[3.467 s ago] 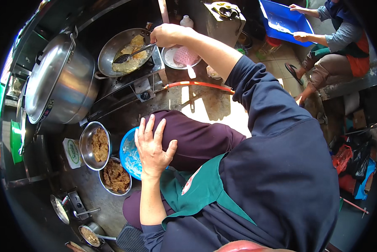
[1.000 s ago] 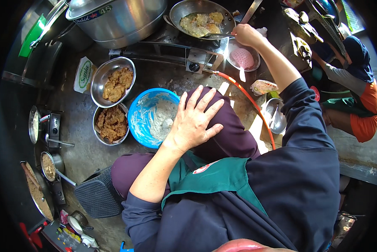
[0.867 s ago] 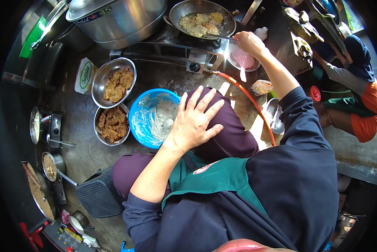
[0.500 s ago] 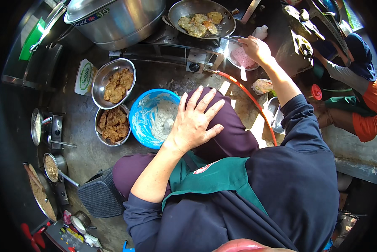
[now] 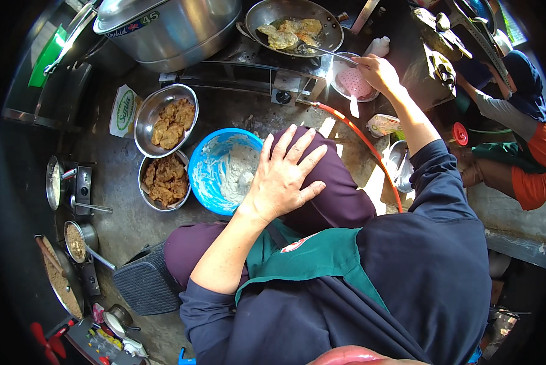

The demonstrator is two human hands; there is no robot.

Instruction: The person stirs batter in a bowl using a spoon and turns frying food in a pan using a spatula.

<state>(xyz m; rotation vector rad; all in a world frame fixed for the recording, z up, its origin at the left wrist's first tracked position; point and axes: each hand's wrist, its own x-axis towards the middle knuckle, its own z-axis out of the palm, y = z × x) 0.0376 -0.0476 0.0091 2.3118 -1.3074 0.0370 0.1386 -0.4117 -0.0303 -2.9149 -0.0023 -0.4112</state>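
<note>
My left hand (image 5: pixel 289 167) lies flat on my knee with its fingers spread, holding nothing. The fingers of my right hand (image 5: pixel 377 74) are wrapped round the handle of a long metal spatula (image 5: pixel 331 53). Its head reaches into a wok (image 5: pixel 332 38) with oil, at the near side of several pale golden battered pieces (image 5: pixel 291 33). How far the spatula head goes under a piece I cannot tell. Beside my left hand stands a blue basin (image 5: pixel 199 188) smeared with thick white batter.
Left of the basin are two metal bowls (image 5: pixel 140 131) of browned fried pieces. A big metal pot (image 5: pixel 182 36) stands left of the wok. An orange gas hose (image 5: pixel 365 141) runs past my knee. A pink strainer (image 5: pixel 353 82) lies below my right hand; another person (image 5: pixel 528 134) sits at right.
My right hand has shifted slightly right. In the wok, the spatula head has moved and the battered pieces lie differently; the browner near piece no longer shows. My left hand stays put.
</note>
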